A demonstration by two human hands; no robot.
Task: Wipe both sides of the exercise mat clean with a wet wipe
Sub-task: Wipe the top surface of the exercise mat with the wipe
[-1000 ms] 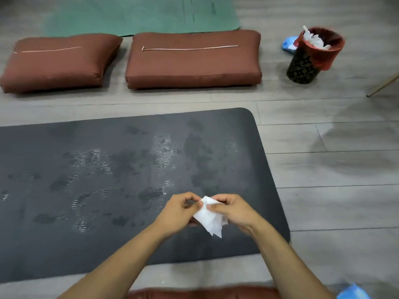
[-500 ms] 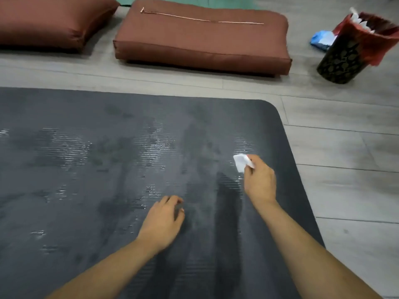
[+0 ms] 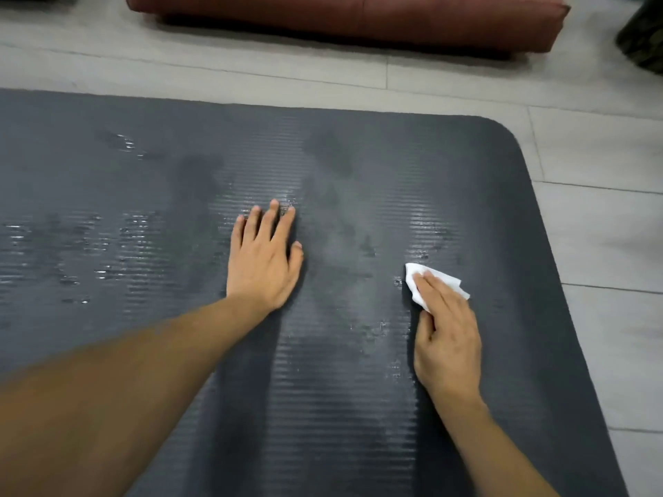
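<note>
- Exercise mat [image 3: 358, 166]: dark grey, ribbed, flat on the floor [image 3: 592, 217]. Its rounded far-right corner is in view; the left and near parts run out of frame.
- Mat surface has shiny wet patches and darker damp streaks, mostly left of centre and between the two hands.
- Left hand [image 3: 263, 260]: palm down, flat on the mat near centre, fingers straight and slightly spread, pointing far. Grip is wide, holding nothing.
- Right hand [image 3: 446, 338]: on the mat's right part, well apart from the left hand. Fingers extended, pressing on the wet wipe [image 3: 421, 279]; thumb sits along the near-left side. Can't tell whether the thumb actually pinches the wipe, since the hand hides most of it.
- Wet wipe: white, crumpled or folded, lying on the mat under the right fingertips, with its edges sticking out on the far-left and right of the fingers.
- Brown cushion [image 3: 358, 19]: on the floor beyond the mat's far edge, apart from it.
- Dark patterned object [image 3: 644, 37] at far-right edge, cropped and blurry, probably a bin.
</note>
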